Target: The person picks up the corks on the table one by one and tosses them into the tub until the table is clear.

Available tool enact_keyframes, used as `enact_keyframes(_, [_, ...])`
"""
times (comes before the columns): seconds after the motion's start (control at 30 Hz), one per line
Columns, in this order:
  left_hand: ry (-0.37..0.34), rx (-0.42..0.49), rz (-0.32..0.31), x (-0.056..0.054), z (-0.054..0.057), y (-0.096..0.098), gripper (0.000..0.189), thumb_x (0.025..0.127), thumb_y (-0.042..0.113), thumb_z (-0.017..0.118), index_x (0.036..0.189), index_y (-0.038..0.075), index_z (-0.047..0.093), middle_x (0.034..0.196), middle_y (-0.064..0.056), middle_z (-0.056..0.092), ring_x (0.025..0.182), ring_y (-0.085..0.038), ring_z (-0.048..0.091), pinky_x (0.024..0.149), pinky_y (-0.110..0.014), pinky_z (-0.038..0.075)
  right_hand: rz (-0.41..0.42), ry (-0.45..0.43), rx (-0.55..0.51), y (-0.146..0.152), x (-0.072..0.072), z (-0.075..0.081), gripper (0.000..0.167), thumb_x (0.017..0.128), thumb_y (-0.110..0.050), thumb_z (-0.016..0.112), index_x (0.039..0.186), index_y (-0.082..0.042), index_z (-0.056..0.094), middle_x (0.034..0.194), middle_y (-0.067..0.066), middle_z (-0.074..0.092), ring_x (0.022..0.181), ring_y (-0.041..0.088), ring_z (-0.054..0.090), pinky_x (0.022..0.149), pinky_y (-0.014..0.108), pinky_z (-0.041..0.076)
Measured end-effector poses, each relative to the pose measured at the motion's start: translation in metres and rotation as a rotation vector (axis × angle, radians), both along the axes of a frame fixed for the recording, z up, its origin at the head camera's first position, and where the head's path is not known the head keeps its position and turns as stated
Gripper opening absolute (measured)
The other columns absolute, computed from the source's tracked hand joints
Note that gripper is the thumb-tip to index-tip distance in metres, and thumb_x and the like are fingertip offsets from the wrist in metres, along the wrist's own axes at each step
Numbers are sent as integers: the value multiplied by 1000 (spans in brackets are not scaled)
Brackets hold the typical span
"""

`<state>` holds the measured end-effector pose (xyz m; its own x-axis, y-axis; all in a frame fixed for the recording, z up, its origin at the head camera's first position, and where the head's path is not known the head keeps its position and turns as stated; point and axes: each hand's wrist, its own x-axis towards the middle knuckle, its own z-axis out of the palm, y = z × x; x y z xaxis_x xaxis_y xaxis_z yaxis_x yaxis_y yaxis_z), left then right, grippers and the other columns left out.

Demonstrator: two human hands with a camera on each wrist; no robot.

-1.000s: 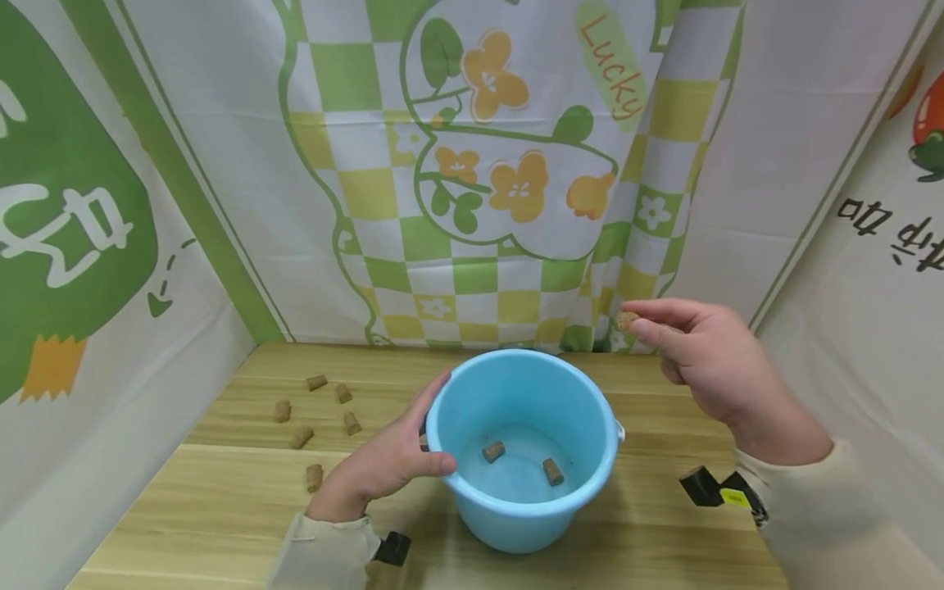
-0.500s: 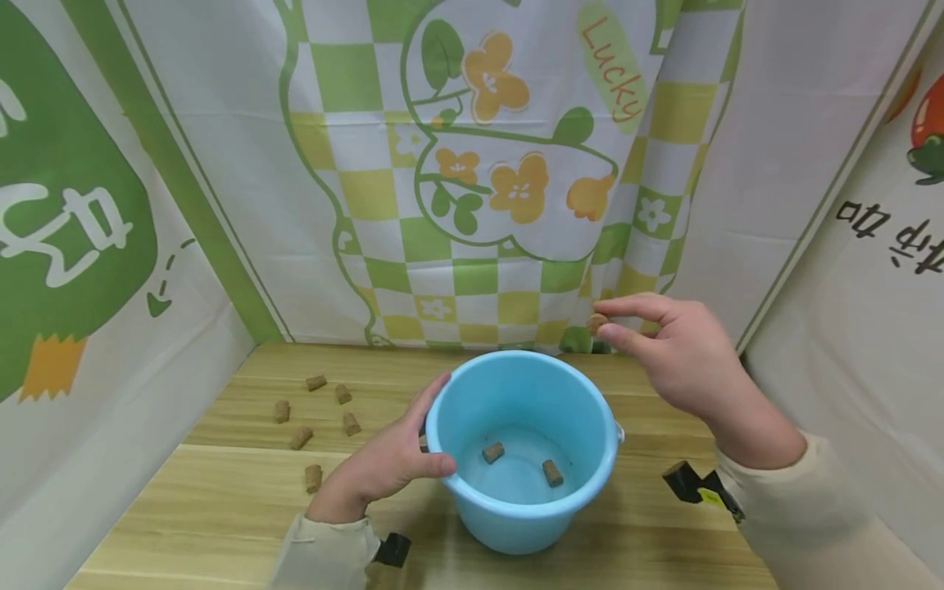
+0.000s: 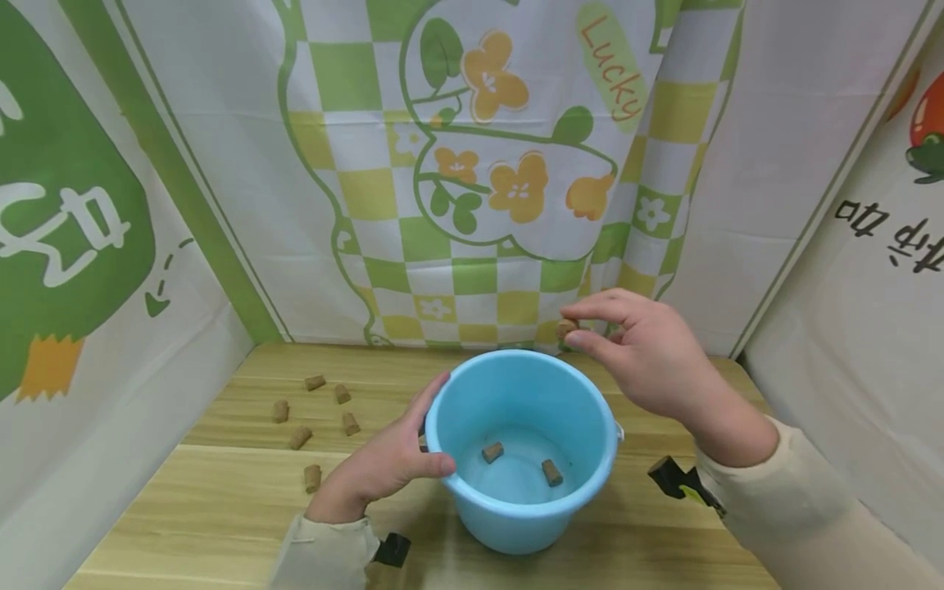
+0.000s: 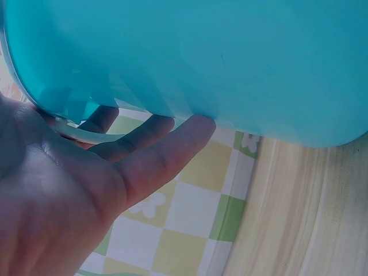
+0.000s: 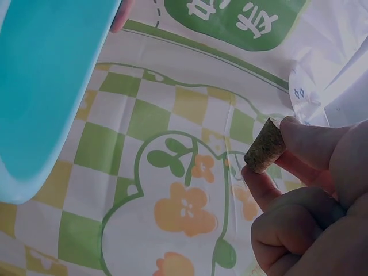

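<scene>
A light blue bucket (image 3: 501,524) stands upright on the wooden table, two corks (image 3: 492,452) lying on its floor. My left hand (image 3: 394,459) holds the bucket's left side, thumb at the rim and fingers spread along the outer wall. In the left wrist view, fingertips (image 4: 201,123) meet the blue wall beside the white handle (image 4: 92,135). Above the bucket's back right rim, my right hand (image 3: 652,352) pinches a tapered cork (image 5: 265,146) between thumb and fingers. Several more corks (image 3: 300,437) lie scattered on the table left of the bucket.
A printed cloth (image 3: 413,270) with green and yellow checks hangs right behind the table (image 3: 184,508). White printed panels close in the left and right sides. Each wrist carries a small black device (image 3: 393,550).
My right hand has moved left with the pinched cork, from right of the bucket to above its back right rim. The left hand and bucket have stayed put.
</scene>
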<state>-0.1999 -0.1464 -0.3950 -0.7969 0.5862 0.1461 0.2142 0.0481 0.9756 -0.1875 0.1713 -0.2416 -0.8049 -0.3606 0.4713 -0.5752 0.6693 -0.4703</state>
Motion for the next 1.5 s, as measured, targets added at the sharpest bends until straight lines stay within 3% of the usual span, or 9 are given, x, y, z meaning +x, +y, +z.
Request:
enact_keyframes(0.4, [3, 15, -4, -1, 1, 0, 120, 77, 48, 85, 160, 30, 0, 155, -17, 25, 128, -45, 43, 96, -50, 47, 45, 11, -4, -11, -2, 0, 30, 91, -19, 77, 120, -14, 74, 117, -5, 65, 97, 14, 61, 73, 37, 52])
enact_keyframes(0.63, [3, -3, 10, -1, 3, -1, 119, 77, 48, 85, 160, 32, 1, 156, -15, 24, 129, -44, 42, 96, -48, 47, 65, -42, 24, -16, -3, 1, 47, 87, -29, 81, 131, -18, 68, 130, -3, 61, 73, 19, 53, 63, 37, 48])
enact_keyframes(1.0, [18, -28, 27, 0, 4, -1, 117, 77, 48, 85, 160, 35, 3, 156, -13, 26, 128, -42, 44, 96, -50, 47, 8, -96, 43, -7, -3, -1, 50, 89, -37, 77, 134, -19, 66, 134, 1, 60, 104, 20, 60, 72, 39, 50])
enact_keyframes(1.1, [25, -30, 26, 0, 2, -1, 117, 77, 49, 85, 160, 35, 3, 155, -13, 27, 128, -42, 44, 97, -53, 46, -11, -112, 36, -3, -3, -1, 51, 89, -39, 77, 134, -18, 66, 132, 1, 61, 98, 21, 59, 73, 40, 49])
enact_keyframes(1.33, [24, -13, 14, 0, -1, -1, 117, 77, 50, 85, 160, 34, 3, 155, -14, 28, 128, -42, 44, 98, -54, 45, -40, -147, 40, 8, -3, -4, 51, 91, -38, 75, 135, -15, 64, 131, 4, 61, 67, 21, 54, 67, 39, 48])
enact_keyframes(1.5, [17, 1, 7, 0, -1, 0, 118, 77, 49, 85, 160, 33, 3, 155, -16, 27, 128, -43, 44, 98, -55, 44, -65, -164, 46, 15, -3, -7, 54, 91, -40, 74, 137, -14, 62, 134, 6, 59, 81, 24, 59, 73, 42, 49])
